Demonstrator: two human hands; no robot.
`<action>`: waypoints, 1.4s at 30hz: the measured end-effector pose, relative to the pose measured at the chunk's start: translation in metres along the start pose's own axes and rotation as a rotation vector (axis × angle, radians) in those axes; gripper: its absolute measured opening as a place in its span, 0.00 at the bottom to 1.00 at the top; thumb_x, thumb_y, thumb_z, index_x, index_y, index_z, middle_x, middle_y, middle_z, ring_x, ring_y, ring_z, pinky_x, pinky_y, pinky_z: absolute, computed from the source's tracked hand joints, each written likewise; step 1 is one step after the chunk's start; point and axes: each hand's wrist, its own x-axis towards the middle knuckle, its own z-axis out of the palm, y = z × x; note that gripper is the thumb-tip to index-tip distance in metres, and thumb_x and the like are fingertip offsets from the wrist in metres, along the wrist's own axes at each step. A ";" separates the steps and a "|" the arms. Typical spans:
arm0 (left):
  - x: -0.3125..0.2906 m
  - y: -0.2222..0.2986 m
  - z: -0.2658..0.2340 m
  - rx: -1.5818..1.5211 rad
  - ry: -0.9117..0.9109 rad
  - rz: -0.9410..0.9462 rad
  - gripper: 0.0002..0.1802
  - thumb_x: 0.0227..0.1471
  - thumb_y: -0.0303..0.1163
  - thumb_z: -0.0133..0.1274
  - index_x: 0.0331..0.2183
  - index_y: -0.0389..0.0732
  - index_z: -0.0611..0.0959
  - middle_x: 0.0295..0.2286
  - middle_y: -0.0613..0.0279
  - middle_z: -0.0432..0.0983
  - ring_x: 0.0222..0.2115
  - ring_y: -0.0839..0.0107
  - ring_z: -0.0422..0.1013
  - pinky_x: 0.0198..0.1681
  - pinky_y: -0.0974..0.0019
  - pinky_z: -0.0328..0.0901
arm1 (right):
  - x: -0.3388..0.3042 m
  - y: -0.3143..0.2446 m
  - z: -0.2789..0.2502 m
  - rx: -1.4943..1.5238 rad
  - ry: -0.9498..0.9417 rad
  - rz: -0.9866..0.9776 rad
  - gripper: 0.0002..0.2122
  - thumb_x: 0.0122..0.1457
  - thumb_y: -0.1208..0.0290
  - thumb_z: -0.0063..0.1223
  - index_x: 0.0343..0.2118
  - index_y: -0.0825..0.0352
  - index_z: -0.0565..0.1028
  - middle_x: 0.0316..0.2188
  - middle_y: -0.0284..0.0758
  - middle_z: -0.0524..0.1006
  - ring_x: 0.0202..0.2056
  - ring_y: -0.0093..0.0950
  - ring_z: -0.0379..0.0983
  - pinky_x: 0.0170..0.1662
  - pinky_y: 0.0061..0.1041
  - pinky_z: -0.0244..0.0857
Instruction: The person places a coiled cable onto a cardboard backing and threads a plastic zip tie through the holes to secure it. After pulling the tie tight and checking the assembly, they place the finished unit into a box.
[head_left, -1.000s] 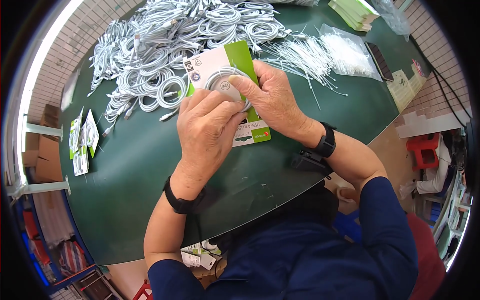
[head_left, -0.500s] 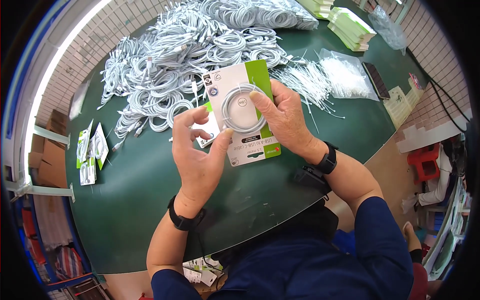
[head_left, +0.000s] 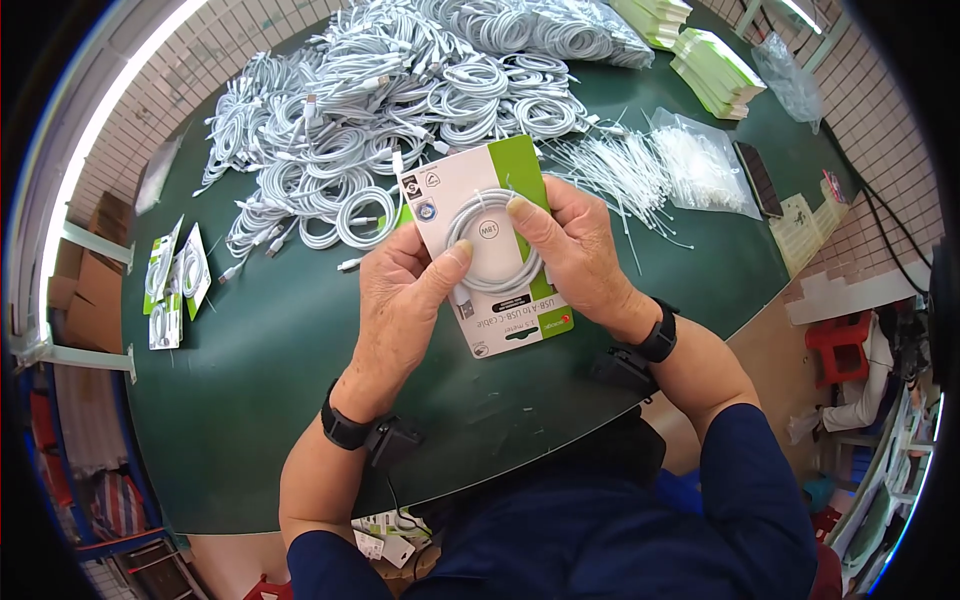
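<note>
Head view: white-and-green card (head_left: 491, 258) between both hands (head_left: 392, 303), in their grip; coiled cable (head_left: 495, 286) under thumbs (head_left: 451, 266)

Printed upside down on the white-and-green backing card (head_left: 503, 262), centre of the frame: two lines of dark lettering (head_left: 515, 316) near its lower edge, giving cable type and length; just above them, a small black label (head_left: 511, 304) with pale print; at the lower right corner, a round red logo (head_left: 564, 320). Inside the white cable coil (head_left: 530, 272), a circled power rating (head_left: 489, 229). Toward the upper left corner, a black square icon (head_left: 411, 186) and round blue badge (head_left: 426, 211), too small to read.
</note>
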 end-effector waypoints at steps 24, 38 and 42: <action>-0.017 0.047 -0.139 -0.133 0.461 0.133 0.12 0.57 0.29 0.59 0.43 0.38 0.79 0.34 0.66 0.80 0.28 0.80 0.75 0.30 0.74 0.69 | 0.005 0.018 -0.006 0.035 -0.076 0.066 0.11 0.71 0.69 0.44 0.47 0.70 0.74 0.36 0.33 0.79 0.27 0.14 0.72 0.24 0.13 0.62; -0.042 -0.006 -0.238 -0.014 0.721 -0.118 0.19 0.59 0.31 0.59 0.49 0.33 0.77 0.41 0.58 0.79 0.38 0.67 0.77 0.44 0.67 0.73 | 0.010 0.018 0.005 -0.033 -0.199 0.161 0.08 0.68 0.72 0.49 0.43 0.70 0.77 0.31 0.31 0.80 0.26 0.14 0.73 0.25 0.12 0.64; -0.015 0.001 -0.157 0.425 0.434 -0.109 0.17 0.57 0.27 0.60 0.48 0.35 0.80 0.41 0.60 0.80 0.36 0.70 0.77 0.39 0.69 0.73 | 0.011 0.019 0.004 -0.072 -0.212 0.189 0.08 0.67 0.72 0.50 0.42 0.70 0.77 0.31 0.30 0.80 0.25 0.13 0.73 0.25 0.12 0.64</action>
